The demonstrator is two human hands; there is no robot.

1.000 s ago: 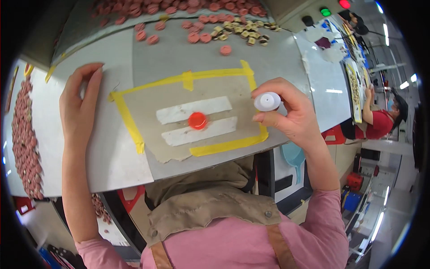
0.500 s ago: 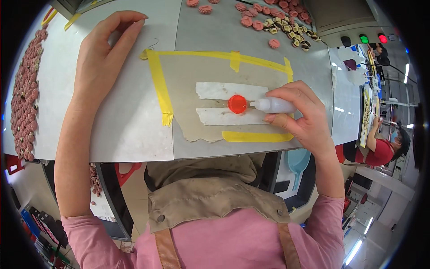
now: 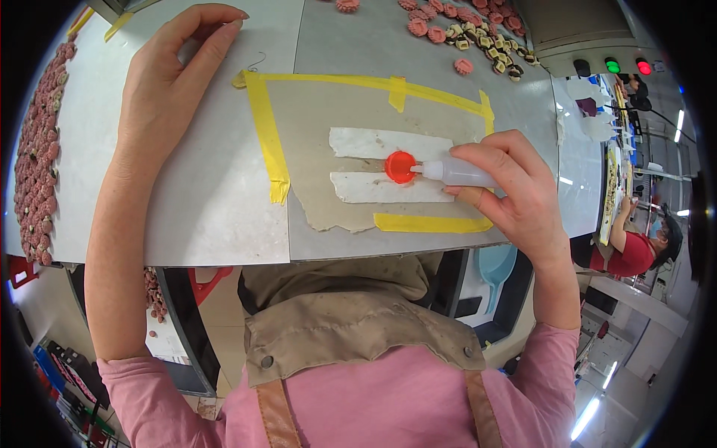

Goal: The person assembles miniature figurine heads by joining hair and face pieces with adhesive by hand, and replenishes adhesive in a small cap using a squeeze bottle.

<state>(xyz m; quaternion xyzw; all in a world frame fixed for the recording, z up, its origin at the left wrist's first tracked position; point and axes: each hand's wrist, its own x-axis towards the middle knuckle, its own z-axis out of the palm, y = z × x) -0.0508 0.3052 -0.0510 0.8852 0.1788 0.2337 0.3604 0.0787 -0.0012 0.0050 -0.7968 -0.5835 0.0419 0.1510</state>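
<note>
A translucent white squeeze bottle (image 3: 467, 175) lies almost level in my right hand (image 3: 515, 187), pinched between thumb and fingers. Its narrow nozzle reaches the right rim of a round red cap-like piece (image 3: 399, 168). That piece sits across two white strips (image 3: 392, 142) on a beige sheet (image 3: 314, 112) edged with yellow tape (image 3: 267, 142). Up at the far left, my left hand (image 3: 168, 82) has thumb and fingertips brought together; whatever they may hold is too small to make out. A thin curled wire (image 3: 258, 61) lies just right of it.
Pink ridged pieces (image 3: 463, 67) and cream-and-dark pieces (image 3: 485, 45) are scattered at the far right. Many reddish round pieces (image 3: 41, 157) cover the left edge. A machine housing (image 3: 579, 37) stands at the back right. A person in red (image 3: 631, 254) works farther right.
The bottle's nozzle has shifted slightly left against the red piece and now overlaps its rim. My left hand keeps its pose. The whole view has shifted a little.
</note>
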